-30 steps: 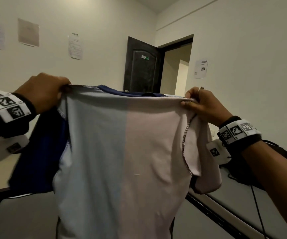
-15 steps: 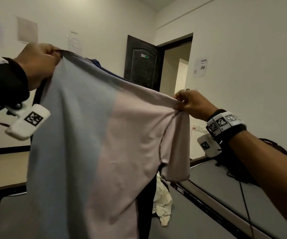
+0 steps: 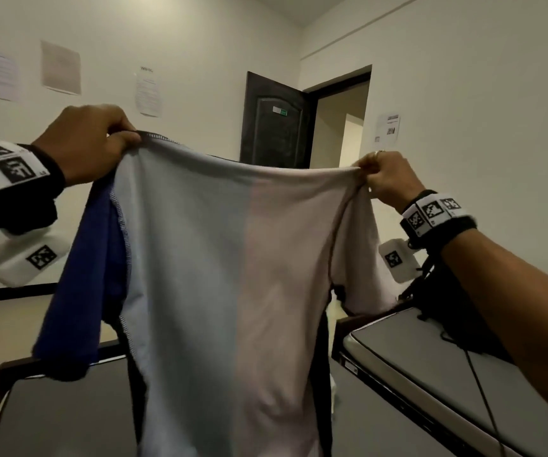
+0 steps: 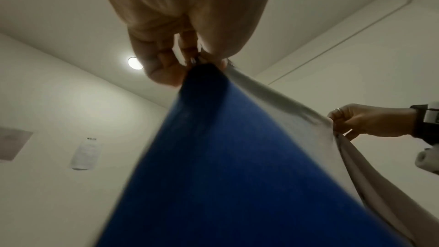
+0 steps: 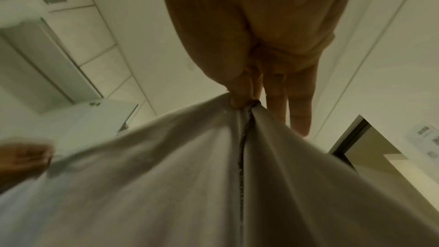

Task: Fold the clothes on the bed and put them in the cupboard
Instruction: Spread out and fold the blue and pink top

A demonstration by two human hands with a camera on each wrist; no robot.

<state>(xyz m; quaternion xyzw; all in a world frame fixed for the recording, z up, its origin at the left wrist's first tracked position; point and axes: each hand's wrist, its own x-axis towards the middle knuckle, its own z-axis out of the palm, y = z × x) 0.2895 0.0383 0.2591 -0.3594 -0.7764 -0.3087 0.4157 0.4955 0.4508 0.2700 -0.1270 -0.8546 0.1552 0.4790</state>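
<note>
A T-shirt (image 3: 233, 275), half pale blue and half pale pink with one dark blue sleeve (image 3: 81, 285), hangs spread in the air in front of me, inside out with seams showing. My left hand (image 3: 91, 143) pinches its left shoulder seam, the blue sleeve (image 4: 213, 157) dropping below the fingers. My right hand (image 3: 384, 176) pinches the right shoulder seam (image 5: 244, 112) between thumb and forefinger, the pink sleeve (image 3: 364, 268) drooping under it. The shirt's lower part falls out of view over the bed (image 3: 61, 413).
Another grey mattress (image 3: 430, 357) stands at right with a black bag and cable (image 3: 447, 298) on it. A pale garment (image 3: 332, 308) peeks from behind the shirt. A dark door (image 3: 272, 123) stands open at the back; papers hang on the walls.
My left hand has come down from its raised position and the right hand moved outward, so the shirt's top edge is nearly level and stretched wide again.
</note>
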